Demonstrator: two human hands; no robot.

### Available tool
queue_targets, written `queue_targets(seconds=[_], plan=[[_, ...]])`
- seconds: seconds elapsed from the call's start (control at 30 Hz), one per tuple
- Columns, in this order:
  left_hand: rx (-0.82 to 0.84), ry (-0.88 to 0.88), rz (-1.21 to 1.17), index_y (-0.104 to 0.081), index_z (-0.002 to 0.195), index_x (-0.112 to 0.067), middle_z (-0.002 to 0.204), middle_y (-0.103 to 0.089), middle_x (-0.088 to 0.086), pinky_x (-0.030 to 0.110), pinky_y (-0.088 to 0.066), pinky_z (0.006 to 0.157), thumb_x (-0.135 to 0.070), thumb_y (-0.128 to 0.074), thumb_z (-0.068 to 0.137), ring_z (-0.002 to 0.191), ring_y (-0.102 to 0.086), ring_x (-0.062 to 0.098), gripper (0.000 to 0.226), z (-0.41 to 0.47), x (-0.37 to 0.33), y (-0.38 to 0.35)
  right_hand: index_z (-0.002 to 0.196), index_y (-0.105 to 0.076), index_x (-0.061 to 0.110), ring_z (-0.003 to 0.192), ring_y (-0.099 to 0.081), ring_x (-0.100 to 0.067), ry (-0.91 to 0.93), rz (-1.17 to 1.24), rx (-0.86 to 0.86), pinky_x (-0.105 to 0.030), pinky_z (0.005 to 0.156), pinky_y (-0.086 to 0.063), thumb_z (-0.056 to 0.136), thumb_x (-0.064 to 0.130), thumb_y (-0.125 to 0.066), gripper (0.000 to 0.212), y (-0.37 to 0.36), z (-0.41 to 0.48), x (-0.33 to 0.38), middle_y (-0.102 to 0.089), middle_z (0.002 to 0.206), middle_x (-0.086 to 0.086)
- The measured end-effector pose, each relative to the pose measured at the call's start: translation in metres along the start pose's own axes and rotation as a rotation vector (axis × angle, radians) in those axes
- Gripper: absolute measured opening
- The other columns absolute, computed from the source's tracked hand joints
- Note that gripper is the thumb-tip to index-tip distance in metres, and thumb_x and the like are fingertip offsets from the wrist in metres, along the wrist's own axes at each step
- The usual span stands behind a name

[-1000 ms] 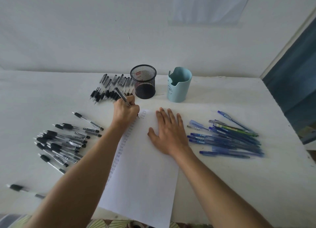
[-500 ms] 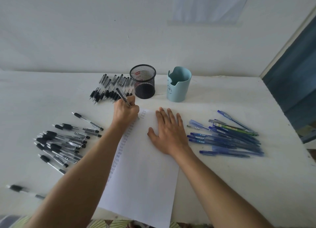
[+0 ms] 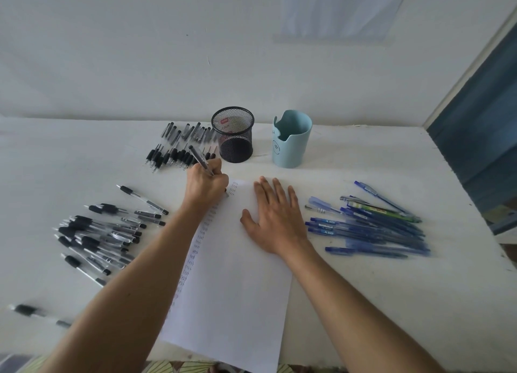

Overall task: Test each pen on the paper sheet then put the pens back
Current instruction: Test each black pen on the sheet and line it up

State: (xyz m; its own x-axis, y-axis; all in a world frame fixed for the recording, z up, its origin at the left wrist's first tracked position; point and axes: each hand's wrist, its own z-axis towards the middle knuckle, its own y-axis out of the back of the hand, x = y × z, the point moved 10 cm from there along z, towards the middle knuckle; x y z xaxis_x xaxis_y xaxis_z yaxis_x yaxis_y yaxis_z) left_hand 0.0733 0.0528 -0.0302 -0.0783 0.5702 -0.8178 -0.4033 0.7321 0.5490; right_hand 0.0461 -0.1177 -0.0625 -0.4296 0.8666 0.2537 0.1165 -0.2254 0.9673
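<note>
A white paper sheet (image 3: 237,283) lies on the table in front of me, with a column of small written marks down its left side. My left hand (image 3: 205,186) grips a black pen (image 3: 199,159) with its tip on the sheet's top left corner. My right hand (image 3: 275,219) lies flat with spread fingers on the sheet's upper right part. Several black pens (image 3: 98,233) lie in a pile at the left. Several blue pens (image 3: 372,227) lie at the right. More black pens (image 3: 179,149) lie behind my left hand.
A black mesh cup (image 3: 233,135) and a light blue cup (image 3: 291,140) stand at the back of the white table (image 3: 377,302). One black pen (image 3: 36,314) lies alone at the near left. The table's right edge borders a dark blue surface (image 3: 481,137).
My left hand has shifted slightly on the sheet's top corner while it writes with the black pen. My right hand has stayed flat on the paper.
</note>
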Motion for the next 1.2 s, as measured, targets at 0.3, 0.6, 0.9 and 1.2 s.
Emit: queue_targets(seconds=[0.3, 0.6, 0.9, 1.2], plan=[[0.020, 0.011, 0.011, -0.029, 0.056, -0.013, 0.056, -0.028, 0.004, 0.029, -0.022, 0.051, 0.010, -0.050, 0.064, 0.057, -0.025, 0.016, 0.032, -0.002, -0.001, -0.003, 0.158, -0.017, 0.014, 0.154, -0.001, -0.025, 0.000, 0.001, 0.000, -0.048, 0.124, 0.004, 0.091, 0.054, -0.022, 0.078, 0.000, 0.000, -0.001, -0.008, 0.168, -0.004], [0.020, -0.038, -0.002, -0.026, 0.054, -0.014, 0.055, -0.025, 0.002, 0.027, -0.019, 0.049, 0.008, -0.051, 0.061, 0.055, -0.021, 0.014, 0.035, -0.003, -0.004, -0.004, 0.158, -0.016, 0.014, 0.155, 0.000, -0.024, -0.002, 0.001, 0.003, -0.047, 0.124, 0.005, 0.091, 0.055, -0.021, 0.079, 0.000, 0.000, -0.001, -0.008, 0.168, -0.004], [-0.202, 0.112, -0.271, -0.054, 0.077, -0.006, 0.069, -0.051, 0.005, 0.029, -0.042, 0.055, 0.006, -0.051, 0.075, 0.063, -0.045, 0.017, 0.012, -0.007, 0.014, 0.024, 0.158, -0.015, 0.014, 0.155, 0.002, -0.024, 0.000, -0.007, 0.013, -0.047, 0.124, 0.006, 0.097, 0.054, -0.027, 0.074, 0.000, 0.000, -0.001, -0.006, 0.168, -0.003], [-0.114, 0.140, -0.357, -0.062, 0.101, -0.022, 0.048, -0.049, -0.006, 0.025, -0.037, 0.040, -0.041, -0.045, 0.104, 0.042, -0.043, 0.011, 0.026, -0.006, 0.016, 0.045, 0.159, -0.014, 0.014, 0.155, 0.002, -0.023, -0.004, -0.006, 0.023, -0.047, 0.124, 0.005, 0.099, 0.051, -0.031, 0.072, 0.000, 0.000, 0.000, -0.005, 0.168, -0.002]])
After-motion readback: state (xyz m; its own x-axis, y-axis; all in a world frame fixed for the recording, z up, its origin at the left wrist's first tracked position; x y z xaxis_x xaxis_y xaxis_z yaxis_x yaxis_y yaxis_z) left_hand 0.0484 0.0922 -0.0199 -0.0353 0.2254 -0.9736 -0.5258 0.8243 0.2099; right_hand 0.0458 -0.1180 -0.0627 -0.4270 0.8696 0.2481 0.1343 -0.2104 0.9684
